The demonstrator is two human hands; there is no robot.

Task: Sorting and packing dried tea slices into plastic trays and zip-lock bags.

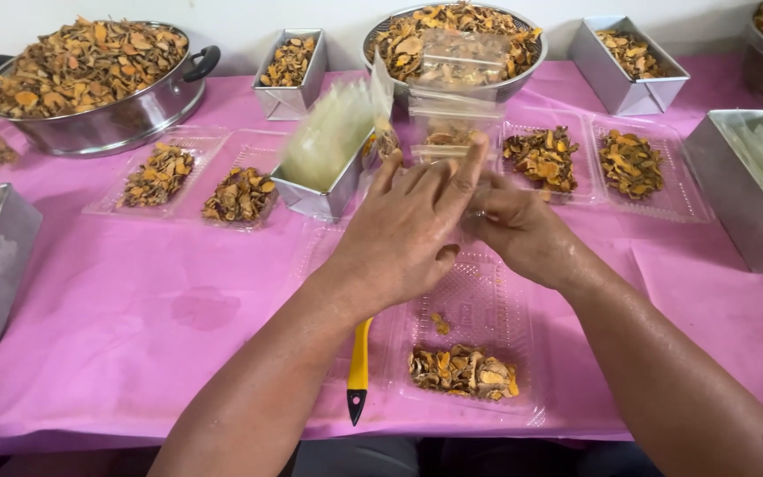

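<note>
Both hands work a clear plastic bag above an open clear tray on the pink worktop.

From the left we see a steel pot (90,84) heaped with dried orange-brown slices, two flat clear trays (192,181) with small piles, and a steel loaf tin (324,190) holding clear bags. Our left hand (408,234) has its grip closed on the clear plastic bag (452,132), fingers pointing up and away. The bag stands upright, long axis vertical, directly above both hands, and looks blurred. Our right hand (518,234) touches the left; we cannot tell its grip. Below lies the open clear tray (479,305) with a pile of slices (463,371), and a yellow-handled tool (358,367) beside it. Farther right stand filled trays (602,163) and another steel tin (752,190).
</note>
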